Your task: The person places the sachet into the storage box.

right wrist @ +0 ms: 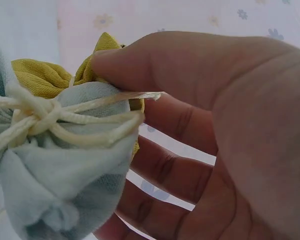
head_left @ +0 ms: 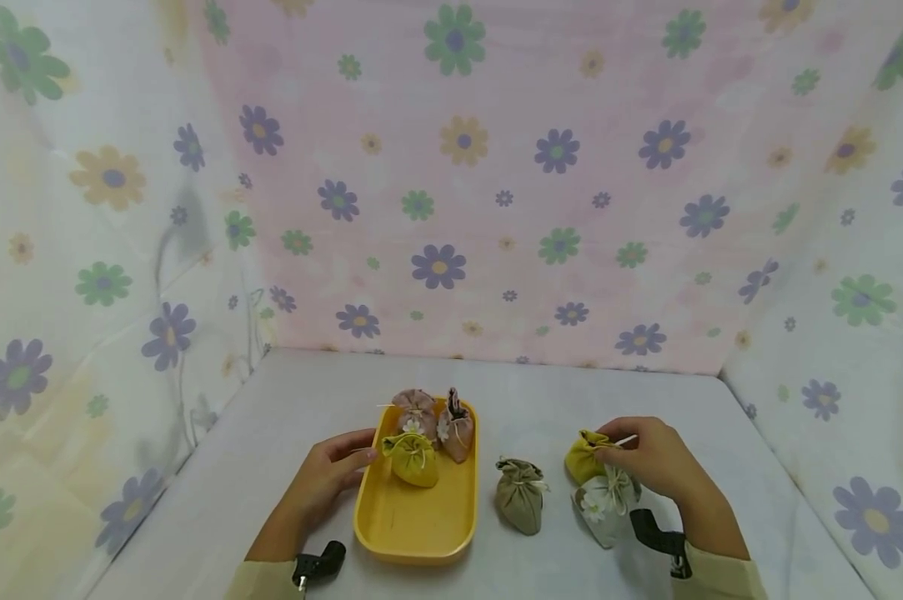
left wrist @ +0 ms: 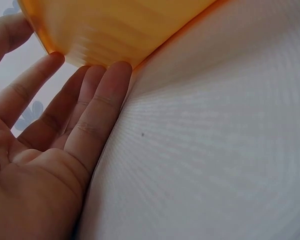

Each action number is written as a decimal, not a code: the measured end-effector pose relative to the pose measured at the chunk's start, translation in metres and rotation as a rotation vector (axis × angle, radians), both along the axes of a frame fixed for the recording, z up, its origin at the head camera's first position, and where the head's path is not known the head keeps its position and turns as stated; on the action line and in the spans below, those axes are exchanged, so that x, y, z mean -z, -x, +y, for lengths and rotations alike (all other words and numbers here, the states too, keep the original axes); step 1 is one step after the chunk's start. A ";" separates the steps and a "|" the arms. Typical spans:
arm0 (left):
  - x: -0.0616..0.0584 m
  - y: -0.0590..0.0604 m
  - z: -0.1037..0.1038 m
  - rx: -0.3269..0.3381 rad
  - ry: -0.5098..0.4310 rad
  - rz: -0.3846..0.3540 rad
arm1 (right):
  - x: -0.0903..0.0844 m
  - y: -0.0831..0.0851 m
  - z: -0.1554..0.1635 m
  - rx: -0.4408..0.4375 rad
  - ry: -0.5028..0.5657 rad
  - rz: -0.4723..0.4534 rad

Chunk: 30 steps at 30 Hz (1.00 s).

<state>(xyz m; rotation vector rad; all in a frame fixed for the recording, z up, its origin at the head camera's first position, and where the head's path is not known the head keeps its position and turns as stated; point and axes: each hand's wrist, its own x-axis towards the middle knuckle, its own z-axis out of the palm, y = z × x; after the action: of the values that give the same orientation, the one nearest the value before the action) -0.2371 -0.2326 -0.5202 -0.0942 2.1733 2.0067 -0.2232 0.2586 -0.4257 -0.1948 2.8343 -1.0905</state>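
— Yellow plastic first: what is your left hand (head_left: pixel 329 477) doing at the tray (head_left: pixel 413 533)?

— My fingers (left wrist: pixel 97 105) lie straight against the tray's outer left wall, low down where it meets the counter (head_left: pixel 308 400). That grip is open; it steadies the tray and clasps nothing. Inside the tray sit a yellow-green pouch (head_left: pixel 412 458) nearest my fingertips, and two pink pouches (head_left: pixel 415 408) at the far end, one of them upright beside the right wall.

— And between the tray and your other hand?

— An olive pouch (head_left: pixel 520 495) stands alone on the counter, tied at the neck, near the tray but apart from it.

— So which step are you at?

— My judgement: sorting pouches into the tray, with three in and the pick-up of the next just begun. My right hand (head_left: pixel 657 460) is on the mustard pouch (head_left: pixel 583 457), thumb and forefinger pinched on its gathered top; a pale cord end (right wrist: pixel 140 96) sticks out past my thumb. The rest of the fingers curl loosely below. A pale grey-blue pouch (head_left: pixel 604 504) with a flower on it lies just in front, touching the mustard one.

— What does the next move ask of you?

— I think, a firm pinch on the neck rather than the cord, a lift that leaves the grey-blue pouch behind, then a carry leftwards over the olive one to the bare near end of the tray.
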 end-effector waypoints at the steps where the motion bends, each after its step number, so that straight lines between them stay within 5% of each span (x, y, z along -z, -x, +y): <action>1: 0.000 0.000 0.000 0.000 0.002 0.001 | 0.001 0.000 0.000 0.005 -0.001 0.005; 30: 0.002 0.000 -0.002 0.007 -0.009 0.015 | -0.002 0.001 -0.003 0.084 -0.039 0.098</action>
<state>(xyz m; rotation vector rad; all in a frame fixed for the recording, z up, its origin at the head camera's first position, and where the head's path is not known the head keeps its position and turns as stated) -0.2374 -0.2342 -0.5222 -0.0703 2.1707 2.0194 -0.2246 0.2553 -0.4238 -0.1312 2.9734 -1.0680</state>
